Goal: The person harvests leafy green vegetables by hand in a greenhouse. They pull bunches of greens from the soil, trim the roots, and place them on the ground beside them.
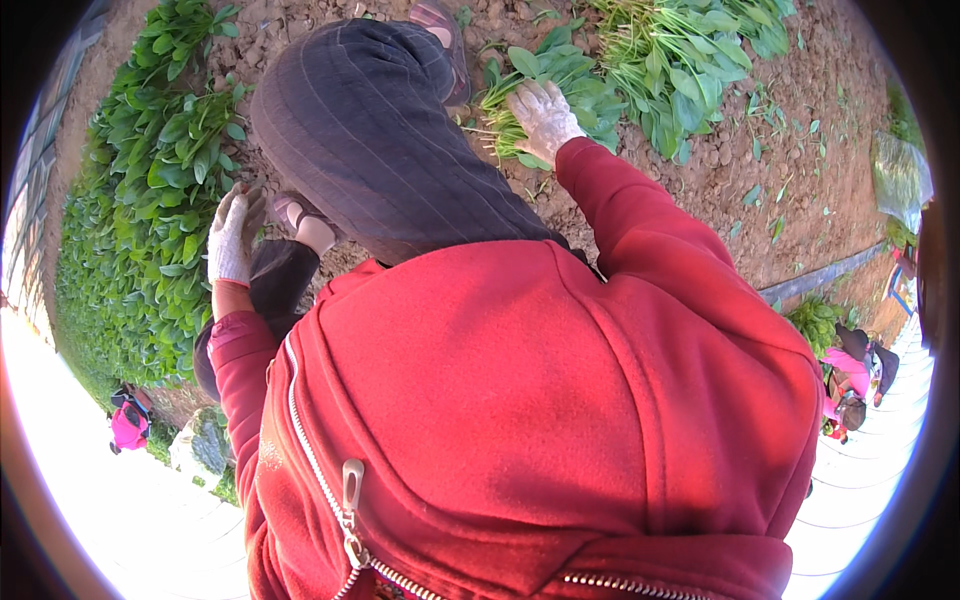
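My right hand (543,118), in a white work glove, presses down on a bunch of cut leafy greens (560,85) lying on the soil ahead of me, its fingers closed around the stems. My left hand (234,238), also gloved, reaches out with fingers apart at the edge of the standing row of green plants (150,200), beside my sandalled foot (305,225); nothing shows in its grip. My red zip jacket (520,420) and dark-trousered knee (370,130) fill the middle of the view.
More cut greens (690,55) lie in a row on bare brown soil (780,170) to the upper right. A person in pink (128,420) crouches at lower left, another person (850,375) at right. A clear plastic bag (900,175) sits at the right rim.
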Demonstrator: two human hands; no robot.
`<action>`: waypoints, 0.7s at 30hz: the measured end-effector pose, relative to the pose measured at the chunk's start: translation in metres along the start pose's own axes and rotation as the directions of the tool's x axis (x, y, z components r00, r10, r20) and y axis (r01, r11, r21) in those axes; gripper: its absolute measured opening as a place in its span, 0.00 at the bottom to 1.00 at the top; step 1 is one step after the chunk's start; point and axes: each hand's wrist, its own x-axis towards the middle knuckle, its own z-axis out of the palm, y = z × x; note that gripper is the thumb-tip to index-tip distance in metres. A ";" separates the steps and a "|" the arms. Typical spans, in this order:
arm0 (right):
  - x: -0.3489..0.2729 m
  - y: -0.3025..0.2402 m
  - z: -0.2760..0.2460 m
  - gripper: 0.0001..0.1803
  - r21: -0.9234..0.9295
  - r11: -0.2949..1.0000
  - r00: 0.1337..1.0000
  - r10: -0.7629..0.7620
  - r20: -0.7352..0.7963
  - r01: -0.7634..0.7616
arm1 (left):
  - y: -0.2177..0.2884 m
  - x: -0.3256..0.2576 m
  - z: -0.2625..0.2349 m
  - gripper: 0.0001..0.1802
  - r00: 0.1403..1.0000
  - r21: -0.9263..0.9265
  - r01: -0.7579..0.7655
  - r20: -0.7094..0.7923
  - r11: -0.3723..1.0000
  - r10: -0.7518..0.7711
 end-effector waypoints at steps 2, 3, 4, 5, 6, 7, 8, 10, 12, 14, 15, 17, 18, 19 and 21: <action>-0.002 -0.003 0.008 0.49 0.005 0.999 0.999 0.040 0.023 -0.040 | -0.002 0.000 0.000 0.30 1.000 -0.020 0.010 0.003 1.000 -0.010; -0.002 -0.005 0.012 0.49 0.006 0.998 0.998 0.062 0.005 -0.062 | -0.002 -0.001 0.001 0.30 1.000 -0.025 0.013 0.000 1.000 -0.013; 0.001 -0.007 0.018 0.49 0.050 0.995 0.994 0.089 0.057 -0.092 | -0.002 -0.003 0.003 0.30 0.999 -0.041 0.041 -0.020 0.998 -0.042; 0.003 -0.009 0.022 0.48 0.047 0.993 0.990 0.108 0.086 -0.113 | -0.001 -0.004 0.005 0.30 0.999 -0.013 0.031 -0.009 0.999 -0.031; 0.007 -0.011 0.026 0.48 0.055 0.990 0.987 0.122 0.107 -0.128 | 0.000 -0.005 0.007 0.30 0.999 0.004 0.044 -0.018 0.999 -0.044; 0.010 -0.012 0.030 0.48 0.075 0.986 0.976 0.132 0.172 -0.146 | 0.001 -0.006 0.009 0.31 0.999 0.013 0.044 -0.016 0.999 -0.043; 0.013 -0.012 0.033 0.46 0.070 0.985 0.976 0.146 0.160 -0.159 | 0.002 -0.007 0.012 0.31 0.999 0.025 0.046 -0.013 0.999 -0.046; 0.018 -0.011 0.038 0.46 0.058 0.990 0.984 0.123 0.128 -0.132 | 0.002 -0.006 0.017 0.29 0.997 0.041 0.078 -0.024 0.996 -0.077; 0.019 -0.009 0.042 0.45 0.059 0.993 0.988 0.097 0.118 -0.105 | 0.001 -0.004 0.021 0.28 0.996 0.040 0.088 -0.019 0.995 -0.087; 0.019 -0.007 0.045 0.45 0.086 0.995 0.997 0.048 0.056 -0.052 | -0.001 -0.003 0.024 0.28 0.996 0.035 0.088 -0.016 0.995 -0.088; 0.019 -0.006 0.046 0.43 0.073 0.996 0.995 0.050 0.085 -0.056 | -0.003 -0.003 0.026 0.28 0.995 0.026 0.094 -0.030 0.995 -0.093; 0.022 -0.007 0.046 0.40 0.081 0.996 0.995 0.015 0.099 -0.023 | -0.005 -0.005 0.028 0.28 0.996 0.056 0.086 -0.002 0.995 -0.086; 0.024 -0.008 0.045 0.37 0.117 0.992 0.996 0.037 0.080 -0.046 | -0.006 -0.005 0.029 0.28 0.997 0.067 0.082 0.007 0.994 -0.082; 0.027 -0.009 0.043 0.31 0.164 0.984 0.996 0.057 0.074 -0.068 | -0.005 -0.006 0.029 0.28 0.997 0.076 0.072 0.003 0.995 -0.072; 0.032 -0.012 0.035 0.27 0.156 0.984 0.996 0.071 0.061 -0.079 | -0.002 -0.006 0.029 0.27 0.999 0.246 0.036 -0.025 0.969 -0.031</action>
